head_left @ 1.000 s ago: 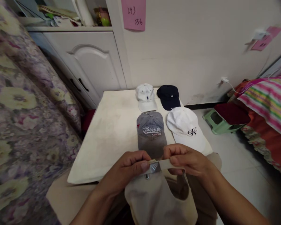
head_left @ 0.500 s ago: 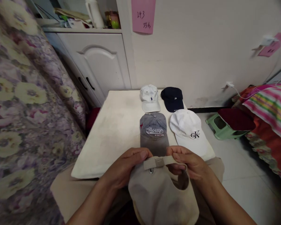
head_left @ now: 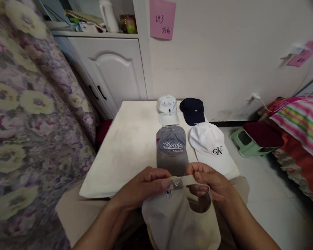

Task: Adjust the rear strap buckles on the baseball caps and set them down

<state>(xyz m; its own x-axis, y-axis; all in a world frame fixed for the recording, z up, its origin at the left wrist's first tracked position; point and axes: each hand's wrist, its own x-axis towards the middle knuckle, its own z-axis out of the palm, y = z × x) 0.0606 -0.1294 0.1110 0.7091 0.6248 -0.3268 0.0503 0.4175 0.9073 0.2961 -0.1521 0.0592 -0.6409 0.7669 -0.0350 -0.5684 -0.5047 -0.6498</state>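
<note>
Between my two hands is a beige baseball cap [head_left: 181, 218], its back strap and buckle at the top and its rear opening toward me. My left hand [head_left: 146, 184] pinches the strap beside the metal buckle, fingers closed. My right hand [head_left: 211, 180] grips the strap's other end, next to the opening. Just beyond them on the table lies a grey cap [head_left: 172, 158] with "Always" lettering. To its right is a white cap [head_left: 208, 142] with a "CK"-like logo. Farther back sit a pale cap [head_left: 167, 109] and a navy cap [head_left: 192, 110].
The caps rest on a cream-covered table [head_left: 125, 139] over my knees. A floral curtain [head_left: 23, 121] hangs at left, a white cabinet [head_left: 114, 66] behind. On the right stand a green stool [head_left: 240, 140] with a dark red top and a bed with a striped cover [head_left: 302, 114].
My left thumb has shifted right along the strap and now covers its end near the buckle. My right hand keeps its grip. The caps on the table have not moved.
</note>
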